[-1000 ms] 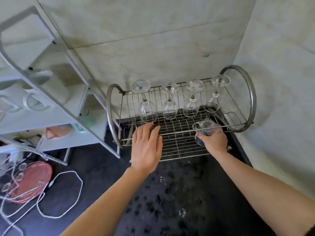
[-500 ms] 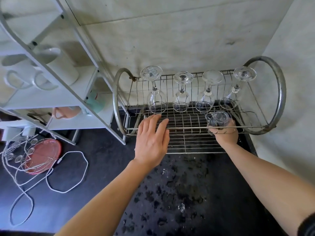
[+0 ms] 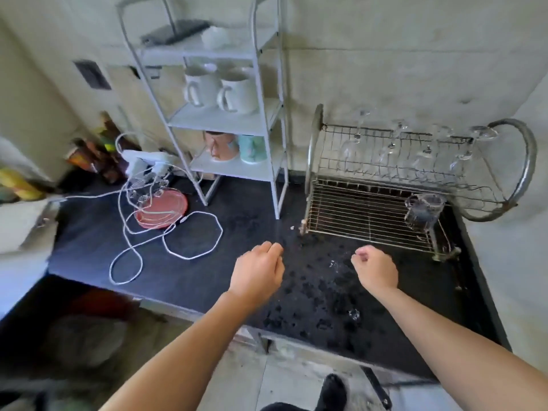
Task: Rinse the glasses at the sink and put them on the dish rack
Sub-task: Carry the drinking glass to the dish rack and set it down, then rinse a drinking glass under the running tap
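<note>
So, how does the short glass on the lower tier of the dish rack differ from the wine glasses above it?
The short glass has no stem; the wine glasses have a stem and foot. The short glass sits alone at the lower tier's right end; the four wine glasses stand upside down in a row on the upper tier. Both are clear glass, on the dish rack.

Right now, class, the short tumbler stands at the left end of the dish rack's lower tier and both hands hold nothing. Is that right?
Not quite: the head view shows the tumbler at the right end, on the lower tier of the dish rack. The left hand and right hand hold nothing.
</note>
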Demonstrator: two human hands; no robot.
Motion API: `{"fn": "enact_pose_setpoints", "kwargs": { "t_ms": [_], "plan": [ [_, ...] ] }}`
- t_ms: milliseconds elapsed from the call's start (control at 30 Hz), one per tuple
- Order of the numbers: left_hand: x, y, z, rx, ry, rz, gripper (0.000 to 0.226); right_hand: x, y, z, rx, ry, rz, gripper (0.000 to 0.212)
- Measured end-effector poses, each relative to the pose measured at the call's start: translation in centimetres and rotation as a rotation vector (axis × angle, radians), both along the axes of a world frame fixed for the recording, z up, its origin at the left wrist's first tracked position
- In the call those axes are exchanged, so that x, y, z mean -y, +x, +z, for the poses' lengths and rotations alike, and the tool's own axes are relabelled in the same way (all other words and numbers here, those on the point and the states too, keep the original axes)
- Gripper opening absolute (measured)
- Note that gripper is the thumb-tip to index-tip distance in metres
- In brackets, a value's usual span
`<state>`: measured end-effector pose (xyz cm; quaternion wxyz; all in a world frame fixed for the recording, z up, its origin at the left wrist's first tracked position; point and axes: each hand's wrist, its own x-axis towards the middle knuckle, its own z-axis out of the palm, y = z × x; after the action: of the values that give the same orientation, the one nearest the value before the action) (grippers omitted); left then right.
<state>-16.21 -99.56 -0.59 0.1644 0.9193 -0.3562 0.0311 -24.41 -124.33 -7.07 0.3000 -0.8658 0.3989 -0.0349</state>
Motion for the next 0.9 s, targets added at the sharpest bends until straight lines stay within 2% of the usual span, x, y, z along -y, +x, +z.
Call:
{"fn": "enact_pose_setpoints", "kwargs": {
  "t_ms": [200, 400, 633, 900],
  "plan": [
    [-17.8, -5.5, -0.4, -0.087, 0.108, 0.299, 0.015, -16.8, 1.6, 1.0, 0.020, -0.041, 0.412, 0.017],
    [-34.4, -11.0, -0.2, -0.124, 0.153, 0.618, 0.020, -33.9, 3.5, 2.5, 0.040, -0.077, 0.803, 0.013],
    [-49.1, -15.6, -1.1, -0.188, 0.169, 0.974, 0.018, -53.0, 6.2, 3.5, 0.116, -0.052, 1.210, 0.016],
    [-64.1, -16.6, -1.6, -0.292, 0.127, 1.350, 0.020, -73.2, 10.5, 3.1, 0.080, 0.005, 1.623, 0.015]
  ]
}}
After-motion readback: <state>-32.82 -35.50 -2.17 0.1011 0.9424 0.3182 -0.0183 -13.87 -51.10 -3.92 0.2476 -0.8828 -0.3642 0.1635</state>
